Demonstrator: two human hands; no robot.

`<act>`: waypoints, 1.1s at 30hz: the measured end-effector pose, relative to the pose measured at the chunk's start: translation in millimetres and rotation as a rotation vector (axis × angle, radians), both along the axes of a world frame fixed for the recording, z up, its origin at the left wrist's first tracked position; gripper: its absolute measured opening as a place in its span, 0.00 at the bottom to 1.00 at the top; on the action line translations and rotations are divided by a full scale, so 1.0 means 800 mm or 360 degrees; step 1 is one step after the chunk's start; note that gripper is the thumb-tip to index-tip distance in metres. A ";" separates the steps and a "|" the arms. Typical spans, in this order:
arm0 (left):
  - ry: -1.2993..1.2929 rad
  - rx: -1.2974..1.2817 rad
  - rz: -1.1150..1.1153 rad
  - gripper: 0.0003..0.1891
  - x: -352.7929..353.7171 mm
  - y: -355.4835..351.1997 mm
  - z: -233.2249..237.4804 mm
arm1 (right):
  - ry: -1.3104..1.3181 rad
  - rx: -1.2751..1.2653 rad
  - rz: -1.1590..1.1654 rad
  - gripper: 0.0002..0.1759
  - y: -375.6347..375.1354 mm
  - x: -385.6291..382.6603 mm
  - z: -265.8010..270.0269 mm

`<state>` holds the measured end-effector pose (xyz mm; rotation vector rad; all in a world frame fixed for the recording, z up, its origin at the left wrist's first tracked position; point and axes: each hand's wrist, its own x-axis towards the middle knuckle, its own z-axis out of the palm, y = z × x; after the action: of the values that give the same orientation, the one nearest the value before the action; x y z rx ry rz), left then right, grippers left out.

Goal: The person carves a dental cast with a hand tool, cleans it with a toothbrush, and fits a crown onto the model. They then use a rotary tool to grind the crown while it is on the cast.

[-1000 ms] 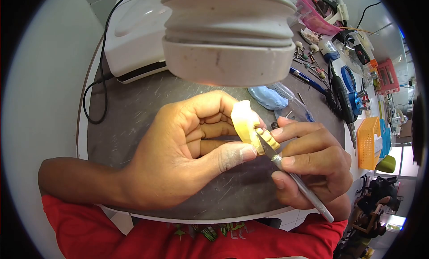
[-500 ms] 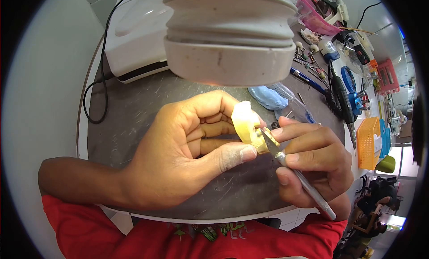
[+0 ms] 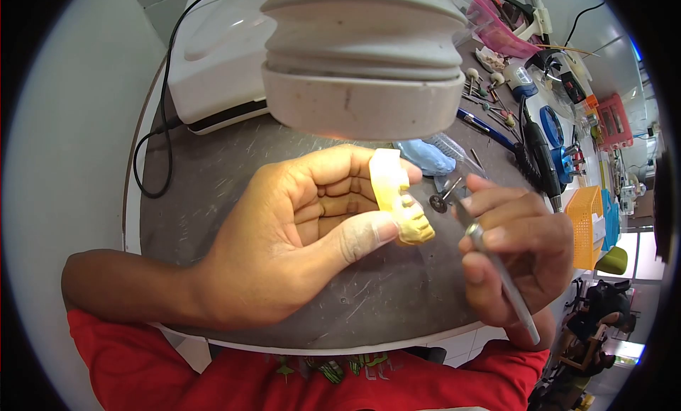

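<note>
My left hand [image 3: 284,233] grips a yellow dental cast [image 3: 394,198] between thumb and fingers, its tooth row turned to the right. My right hand [image 3: 521,244] holds a craft knife [image 3: 505,280] like a pen, its metal handle slanting down to the right and its blade pointing up and left. The blade stands apart from the cast, to its right. Between the knife and the cast, a small dark disc on a shank [image 3: 440,203] lies on the table.
A wide white ribbed suction hose [image 3: 363,91] hangs over the table [image 3: 213,170]. Behind the cast lies blue putty [image 3: 427,157]. At right are a rotary handpiece [image 3: 543,159], several burs [image 3: 500,113], a pink basket [image 3: 496,28] and an orange basket [image 3: 584,216]. A white machine [image 3: 220,56] stands at left.
My right hand has drawn the knife away from the cast, to the right. In my left hand the cast has turned slightly, showing more of its tooth row.
</note>
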<state>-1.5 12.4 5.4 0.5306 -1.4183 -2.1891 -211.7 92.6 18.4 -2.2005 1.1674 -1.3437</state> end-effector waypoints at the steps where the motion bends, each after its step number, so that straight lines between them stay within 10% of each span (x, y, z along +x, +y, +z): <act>1: 0.0012 0.0007 -0.0043 0.22 0.001 -0.002 -0.002 | 0.0002 -0.0003 -0.0001 0.13 0.000 -0.002 0.001; 19: 0.0143 0.0392 0.0002 0.30 0.001 -0.011 0.001 | 0.0532 -0.0337 -0.0229 0.14 -0.006 0.003 -0.005; 28: 0.0085 0.0213 0.0078 0.23 -0.003 -0.003 -0.007 | -0.0170 -0.0196 -0.0112 0.16 -0.004 0.001 -0.009; 33: 0.0153 0.0119 0.0026 0.18 -0.005 -0.005 -0.015 | 0.0409 -0.0096 -0.0115 0.18 -0.010 0.001 0.004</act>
<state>-5.3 8.7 -6.4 0.4547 -1.2823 -2.2306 -210.7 84.7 21.4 -2.4522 1.3221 -1.1618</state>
